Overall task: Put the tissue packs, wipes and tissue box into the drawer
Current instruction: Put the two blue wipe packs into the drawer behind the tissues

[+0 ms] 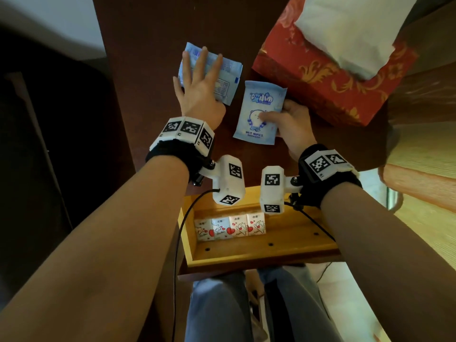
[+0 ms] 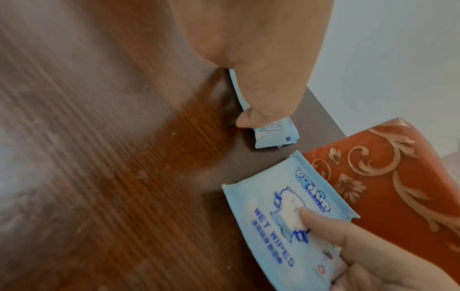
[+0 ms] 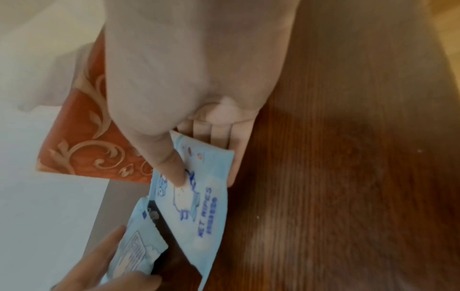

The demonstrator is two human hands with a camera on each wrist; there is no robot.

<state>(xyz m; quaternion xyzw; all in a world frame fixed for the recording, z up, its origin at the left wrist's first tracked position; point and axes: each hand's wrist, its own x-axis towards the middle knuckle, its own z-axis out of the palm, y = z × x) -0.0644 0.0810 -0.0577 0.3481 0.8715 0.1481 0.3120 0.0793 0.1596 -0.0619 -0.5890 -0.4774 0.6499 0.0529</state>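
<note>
Soft blue film pack of wet wipes, centre of the head view, pinched at its right edge by right hand: thumb on the printed face, remaining fingers curled beneath. Pack tilted, lifted partly off the dark wood tabletop. Judged light, limp and somewhat slick; best taken across the padded middle rather than by the thin sealed edges, which would fold.

Second wipes pack, upper centre, lying flat under left hand; fingers straight and spread, pressing on top, thumb at the pack's left edge, nothing yet grasped. Same soft handling expected; a slide toward the table edge or a pinch at one side likely needed to get fingers under.

Red and gold tissue box, upper right, just beside the held pack, white tissue protruding; judged light but crushable, best held across both long walls.

Open wooden drawer, lower centre, below both wrists, four tissue packs standing in a row at its back.
</note>
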